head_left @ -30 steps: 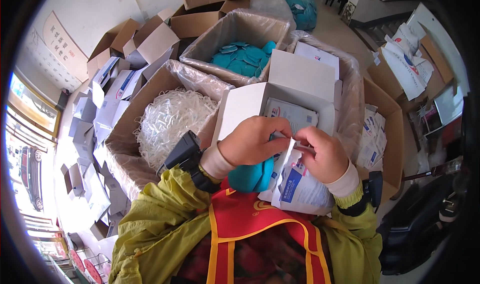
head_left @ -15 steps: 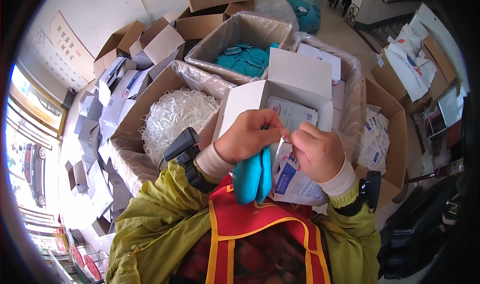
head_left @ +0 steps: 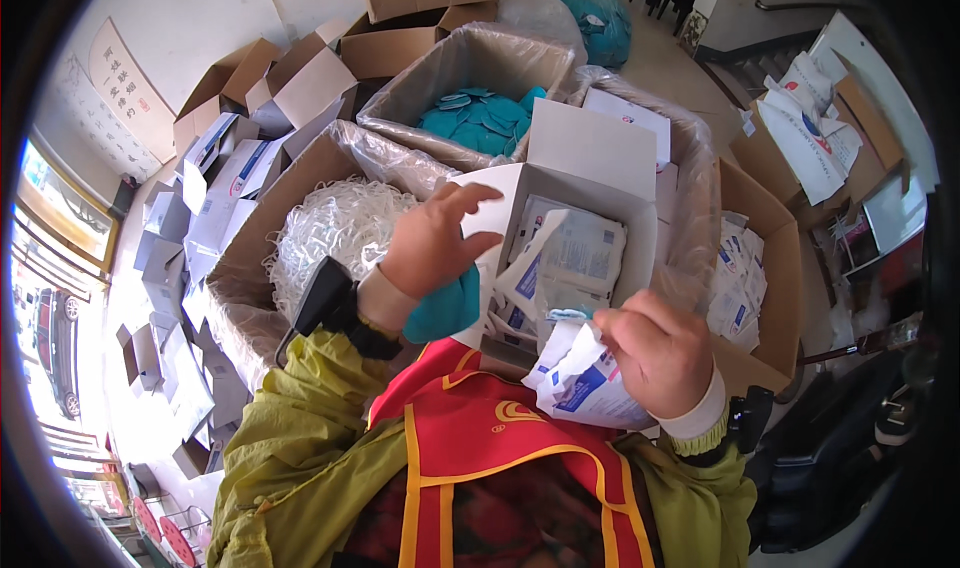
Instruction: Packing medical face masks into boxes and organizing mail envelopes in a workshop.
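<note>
My left hand (head_left: pixel 440 233) is raised above the near side of an open white box (head_left: pixel 590 138), thumb and forefinger spread apart. Teal folded masks (head_left: pixel 448 308) hang below its palm, seemingly held by the lower fingers, which are hidden. In my right hand (head_left: pixel 660 353) is a white-and-blue packet (head_left: pixel 590 393), its top edge torn and ragged. A small bit of pale teal shows at the packet's opening. Several flat packets (head_left: pixel 580 253) lie inside the white box, just beyond the right hand.
To the left stands a lined carton of white elastic straps (head_left: pixel 345 223). Behind it, another lined carton holds teal mask pieces (head_left: pixel 475 118). A carton of white packets (head_left: pixel 740 278) is on the right. Emptied boxes (head_left: pixel 240 183) pile up at far left.
My hands have moved apart, the left going up and left with the teal masks. The packet's top is now torn open, and it stays in my right hand.
</note>
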The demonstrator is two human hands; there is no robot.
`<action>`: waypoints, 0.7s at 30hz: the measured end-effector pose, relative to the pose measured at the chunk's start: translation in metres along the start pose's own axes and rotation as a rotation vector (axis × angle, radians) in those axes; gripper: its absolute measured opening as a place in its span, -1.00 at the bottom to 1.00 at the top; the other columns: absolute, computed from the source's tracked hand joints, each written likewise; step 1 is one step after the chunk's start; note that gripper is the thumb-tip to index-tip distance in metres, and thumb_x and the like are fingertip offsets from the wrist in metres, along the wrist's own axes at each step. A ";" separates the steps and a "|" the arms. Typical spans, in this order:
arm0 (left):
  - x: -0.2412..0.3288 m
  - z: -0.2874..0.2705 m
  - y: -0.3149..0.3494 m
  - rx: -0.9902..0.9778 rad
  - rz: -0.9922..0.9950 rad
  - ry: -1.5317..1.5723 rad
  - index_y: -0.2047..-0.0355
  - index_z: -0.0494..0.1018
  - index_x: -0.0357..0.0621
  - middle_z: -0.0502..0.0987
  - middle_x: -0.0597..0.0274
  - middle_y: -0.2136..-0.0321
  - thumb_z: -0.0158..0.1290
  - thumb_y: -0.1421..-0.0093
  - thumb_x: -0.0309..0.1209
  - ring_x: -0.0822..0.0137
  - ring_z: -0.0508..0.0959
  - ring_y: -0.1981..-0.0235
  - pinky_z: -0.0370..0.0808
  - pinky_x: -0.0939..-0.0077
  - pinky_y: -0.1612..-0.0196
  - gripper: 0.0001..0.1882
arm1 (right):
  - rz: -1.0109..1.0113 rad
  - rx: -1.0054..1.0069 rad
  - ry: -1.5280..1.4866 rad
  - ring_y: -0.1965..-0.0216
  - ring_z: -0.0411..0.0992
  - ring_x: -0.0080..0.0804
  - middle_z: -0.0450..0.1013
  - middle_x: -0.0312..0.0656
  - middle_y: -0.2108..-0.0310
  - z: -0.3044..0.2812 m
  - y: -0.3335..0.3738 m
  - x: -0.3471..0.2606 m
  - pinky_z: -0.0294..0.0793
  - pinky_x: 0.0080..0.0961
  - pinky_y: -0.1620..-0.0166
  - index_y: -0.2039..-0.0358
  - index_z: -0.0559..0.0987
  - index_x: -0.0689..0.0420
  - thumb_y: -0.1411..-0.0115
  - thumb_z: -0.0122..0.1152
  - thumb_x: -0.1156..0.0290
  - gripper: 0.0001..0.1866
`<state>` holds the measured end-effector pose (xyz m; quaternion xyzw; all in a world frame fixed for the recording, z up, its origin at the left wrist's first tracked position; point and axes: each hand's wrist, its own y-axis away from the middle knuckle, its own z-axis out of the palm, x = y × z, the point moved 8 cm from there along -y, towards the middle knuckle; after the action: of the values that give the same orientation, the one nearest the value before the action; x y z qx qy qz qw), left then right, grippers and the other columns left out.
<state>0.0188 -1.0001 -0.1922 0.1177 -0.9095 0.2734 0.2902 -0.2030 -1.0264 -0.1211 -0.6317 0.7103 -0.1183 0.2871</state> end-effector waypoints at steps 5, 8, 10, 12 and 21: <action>0.066 0.027 0.036 -0.541 0.199 0.415 0.31 0.55 -0.19 0.57 0.09 0.42 0.17 -0.01 -0.43 0.09 0.58 0.37 0.49 0.35 0.25 -0.79 | 0.041 0.008 -0.122 0.54 0.43 -0.27 0.30 -0.24 0.52 0.018 -0.006 0.010 0.42 -0.40 0.52 0.45 0.51 0.10 0.11 0.30 0.57 -0.82; 0.064 0.027 0.040 -0.551 0.176 0.485 0.30 0.54 -0.19 0.57 0.08 0.40 0.16 0.01 -0.45 0.06 0.58 0.35 0.49 0.34 0.26 -0.78 | 0.076 -0.001 -0.126 0.52 0.44 -0.25 0.31 -0.24 0.51 0.027 -0.010 0.008 0.43 -0.38 0.50 0.46 0.49 0.09 0.10 0.30 0.56 -0.82; 0.064 0.029 0.045 -0.548 0.184 0.457 0.28 0.53 -0.18 0.57 0.06 0.39 0.15 0.02 -0.45 0.04 0.57 0.34 0.49 0.33 0.25 -0.76 | 0.074 -0.008 -0.161 0.51 0.44 -0.24 0.31 -0.24 0.51 0.031 -0.014 0.004 0.43 -0.38 0.50 0.46 0.48 0.08 0.10 0.30 0.56 -0.82; 0.062 0.036 0.049 -0.570 0.185 0.288 0.21 0.51 -0.24 0.55 0.10 0.35 0.19 0.07 -0.53 0.14 0.57 0.27 0.47 0.39 0.19 -0.66 | 0.069 -0.018 -0.195 0.50 0.45 -0.22 0.31 -0.24 0.50 0.034 -0.016 0.003 0.44 -0.37 0.49 0.46 0.48 0.07 0.09 0.30 0.55 -0.82; -0.036 -0.054 0.043 -0.044 -0.379 0.969 0.19 0.48 -0.23 0.53 0.32 0.43 0.05 -0.15 -0.60 0.57 0.47 0.43 0.41 0.66 0.33 -0.81 | 0.397 0.063 -0.160 0.46 0.44 -0.07 0.39 -0.11 0.50 0.018 -0.006 0.093 0.40 -0.33 0.41 0.48 0.44 0.19 -0.02 0.15 0.63 -0.92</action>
<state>0.0568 -0.9319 -0.1954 0.1341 -0.6390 0.2200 0.7248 -0.1912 -1.1140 -0.1568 -0.4776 0.7916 -0.0311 0.3799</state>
